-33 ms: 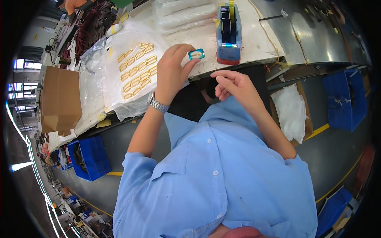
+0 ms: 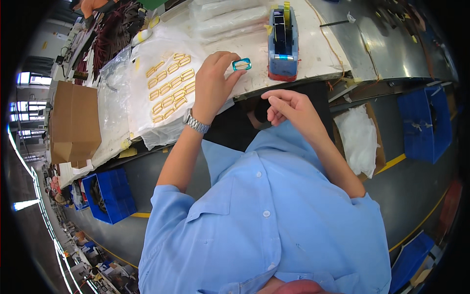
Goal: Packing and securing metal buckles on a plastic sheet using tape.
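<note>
My left hand (image 2: 214,84), with a metal watch on its wrist, pinches a small rectangular slide buckle (image 2: 242,64) between thumb and fingers above the table's front part. The buckle has a teal rim and a pale, gold-tinted middle. My right hand (image 2: 290,107) hovers before the table edge, its index finger stretched out and the other fingers loosely bent. Nothing shows in it. Left of my left hand, several gold slide buckles (image 2: 170,85) lie in rows on a white sheet (image 2: 139,110). A blue-grey tape dispenser (image 2: 283,62) stands to the right of the held buckle.
Clear plastic wrap (image 2: 227,22) lies at the back of the table. A cardboard box (image 2: 76,120) stands at the left end. Blue bins (image 2: 111,195) sit on the floor on both sides. A carton with a white bag (image 2: 358,137) is below right.
The held buckle has turned slightly and moved a touch upward. My right hand has shifted slightly downward and right; its grip state looks unchanged.
</note>
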### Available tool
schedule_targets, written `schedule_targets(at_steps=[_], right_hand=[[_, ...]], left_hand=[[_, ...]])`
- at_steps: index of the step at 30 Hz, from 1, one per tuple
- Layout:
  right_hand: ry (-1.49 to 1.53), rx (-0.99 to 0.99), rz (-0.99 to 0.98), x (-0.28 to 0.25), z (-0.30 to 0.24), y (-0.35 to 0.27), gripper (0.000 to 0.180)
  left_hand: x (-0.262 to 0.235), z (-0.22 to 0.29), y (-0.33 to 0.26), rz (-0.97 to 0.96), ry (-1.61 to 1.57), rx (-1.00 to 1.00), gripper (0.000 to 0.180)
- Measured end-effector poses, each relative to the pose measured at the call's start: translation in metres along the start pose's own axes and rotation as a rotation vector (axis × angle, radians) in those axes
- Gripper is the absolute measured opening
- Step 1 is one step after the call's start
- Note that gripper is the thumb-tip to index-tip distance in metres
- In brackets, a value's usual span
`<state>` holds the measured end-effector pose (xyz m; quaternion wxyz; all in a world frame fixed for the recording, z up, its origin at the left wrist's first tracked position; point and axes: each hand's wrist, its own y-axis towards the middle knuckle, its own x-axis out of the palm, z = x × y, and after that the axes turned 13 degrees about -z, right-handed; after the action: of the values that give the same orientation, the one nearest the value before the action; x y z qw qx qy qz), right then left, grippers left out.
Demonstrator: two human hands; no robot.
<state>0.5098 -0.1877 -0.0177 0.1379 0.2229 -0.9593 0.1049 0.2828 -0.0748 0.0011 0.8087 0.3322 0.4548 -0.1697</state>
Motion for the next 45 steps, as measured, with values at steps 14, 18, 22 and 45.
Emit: schedule_targets(at_steps=[14, 18, 22, 45], right_hand=[[-0.269, -0.234, 0.321, -0.005, -0.038, -0.042, 0.025], [-0.406, -0.322, 0.466, -0.018, -0.063, -0.026, 0.026], [-0.521, -0.240, 0.577, -0.034, -0.069, -0.015, 0.026], [-0.280, 0.186, 0.324, -0.037, -0.106, 0.043, 0.022]], left_hand=[[-0.090, -0.044, -0.073, 0.248, 0.093, -0.271, 0.007], [-0.091, -0.057, -0.096, -0.032, 0.245, -0.215, 0.008], [-0.082, -0.065, -0.085, -0.222, 0.264, -0.114, 0.010], [-0.053, -0.023, -0.018, -0.092, -1.422, -0.464, 0.013]])
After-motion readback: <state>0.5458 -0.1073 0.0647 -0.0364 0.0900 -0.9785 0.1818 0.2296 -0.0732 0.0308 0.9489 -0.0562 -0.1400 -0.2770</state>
